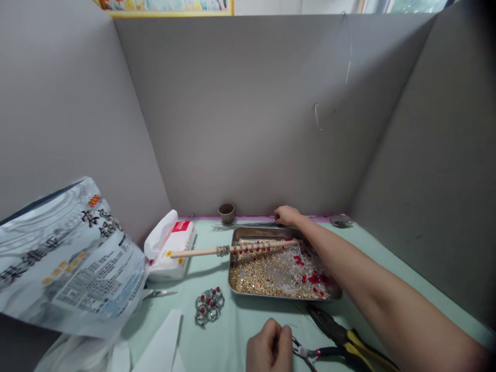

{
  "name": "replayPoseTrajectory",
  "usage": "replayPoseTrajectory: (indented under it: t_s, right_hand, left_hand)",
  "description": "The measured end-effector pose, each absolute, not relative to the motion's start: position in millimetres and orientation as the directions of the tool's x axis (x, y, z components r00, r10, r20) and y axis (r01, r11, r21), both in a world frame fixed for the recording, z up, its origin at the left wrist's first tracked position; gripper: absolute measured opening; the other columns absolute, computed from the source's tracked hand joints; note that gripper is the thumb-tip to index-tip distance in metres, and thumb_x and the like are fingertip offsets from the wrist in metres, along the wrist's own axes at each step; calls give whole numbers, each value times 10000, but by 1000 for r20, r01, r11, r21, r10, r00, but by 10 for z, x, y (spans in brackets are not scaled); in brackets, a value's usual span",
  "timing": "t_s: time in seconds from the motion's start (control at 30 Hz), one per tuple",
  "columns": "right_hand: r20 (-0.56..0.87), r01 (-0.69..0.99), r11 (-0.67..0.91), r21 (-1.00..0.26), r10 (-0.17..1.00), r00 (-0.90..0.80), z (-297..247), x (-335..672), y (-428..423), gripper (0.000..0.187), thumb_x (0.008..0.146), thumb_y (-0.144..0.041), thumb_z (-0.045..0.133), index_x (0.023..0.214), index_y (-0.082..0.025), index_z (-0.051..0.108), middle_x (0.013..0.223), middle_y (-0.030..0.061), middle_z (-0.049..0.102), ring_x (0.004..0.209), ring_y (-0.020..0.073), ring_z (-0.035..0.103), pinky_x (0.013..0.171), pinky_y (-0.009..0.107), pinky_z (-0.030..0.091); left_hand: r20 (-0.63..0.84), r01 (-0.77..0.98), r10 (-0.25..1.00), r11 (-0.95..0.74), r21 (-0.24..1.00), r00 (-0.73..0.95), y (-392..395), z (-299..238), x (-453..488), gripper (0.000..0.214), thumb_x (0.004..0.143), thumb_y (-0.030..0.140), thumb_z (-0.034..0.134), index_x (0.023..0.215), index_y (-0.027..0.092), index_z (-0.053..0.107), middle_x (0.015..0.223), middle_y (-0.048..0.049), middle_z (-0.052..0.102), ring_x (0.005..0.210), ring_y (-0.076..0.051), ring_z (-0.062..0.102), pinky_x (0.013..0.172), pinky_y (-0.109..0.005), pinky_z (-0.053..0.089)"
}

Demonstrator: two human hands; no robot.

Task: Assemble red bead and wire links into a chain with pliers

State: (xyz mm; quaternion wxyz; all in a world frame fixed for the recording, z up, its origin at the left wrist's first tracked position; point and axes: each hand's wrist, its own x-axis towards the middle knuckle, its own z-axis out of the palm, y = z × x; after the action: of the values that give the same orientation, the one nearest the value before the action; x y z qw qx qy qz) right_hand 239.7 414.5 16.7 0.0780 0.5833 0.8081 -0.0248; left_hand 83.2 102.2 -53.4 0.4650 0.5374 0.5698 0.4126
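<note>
My right hand [287,214] reaches past the tray to the back of the table, its fingers curled down at a bundle of thin grey wires [248,225]. Whether a wire is between the fingertips is hidden. Close to the front edge, my left hand [270,346] is closed, thumb against the curled fingers; what it pinches, if anything, does not show. Between the hands stands a metal tray [281,297] of gold, clear and red beads. Across it lies a wooden stick [199,253] wound with wire and red beads. A beaded wire piece [209,306] lies left of the tray.
Black-and-yellow pliers [344,336] and small pliers [310,353] lie at front right. Leftward are a tissue pack [174,253], a large white pouch [73,258] and scissors-like metal [160,293]. A brown cup [227,213] and small dish [341,221] stand at the back. Grey panels [251,113] enclose the table.
</note>
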Motion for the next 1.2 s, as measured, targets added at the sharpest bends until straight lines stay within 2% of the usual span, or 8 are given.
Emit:
replayPoseTrajectory:
  t_s: [0.1,0.2,0.3,0.57,0.83,1.2]
  right_hand:
    - [-64,944,323,69,946,-319,232,2433,4106,233,898,-341,557,1031,-170,642,1083,73,646,986,202,600,838,371,474]
    - [6,942,326,79,945,-328,306,2461,4069,180,846,-273,577,970,-219,696,1027,59,695,953,206,624,741,276,447]
    - [52,937,335,94,939,-341,386,2472,4020,192,808,-247,576,934,-253,721,992,43,718,905,201,641,658,240,409]
    - [120,928,341,153,925,-360,571,2460,3856,220,799,-236,549,921,-267,731,974,40,725,880,199,640,634,239,379]
    - [128,924,328,198,926,-356,690,2519,3648,231,813,-225,526,927,-255,725,970,55,722,875,201,635,645,245,373]
    - [161,949,260,180,944,-289,847,2574,3442,238,817,-207,509,930,-251,713,997,59,715,901,213,627,659,255,375]
  left_hand:
    - [-94,262,993,73,962,67,1033,-574,814,428,820,533,423,566,217,286,525,44,283,540,-120,304,531,-280,198]
    - [-79,277,995,60,959,59,1039,-617,805,398,836,493,414,576,215,298,533,39,313,549,-124,325,539,-281,208]
    - [-56,289,998,41,956,43,1037,-628,813,385,843,465,410,574,215,296,532,39,315,554,-126,333,544,-283,209]
    - [-36,307,999,24,951,35,1025,-528,830,360,834,429,397,567,216,286,530,41,311,558,-125,329,547,-285,206]
    - [-43,299,999,40,953,5,974,-342,835,341,792,431,395,551,217,283,535,37,321,572,-129,333,559,-287,217]
    - [7,297,1000,-8,955,5,938,-314,821,343,797,402,401,546,213,266,537,40,310,569,-122,316,556,-274,212]
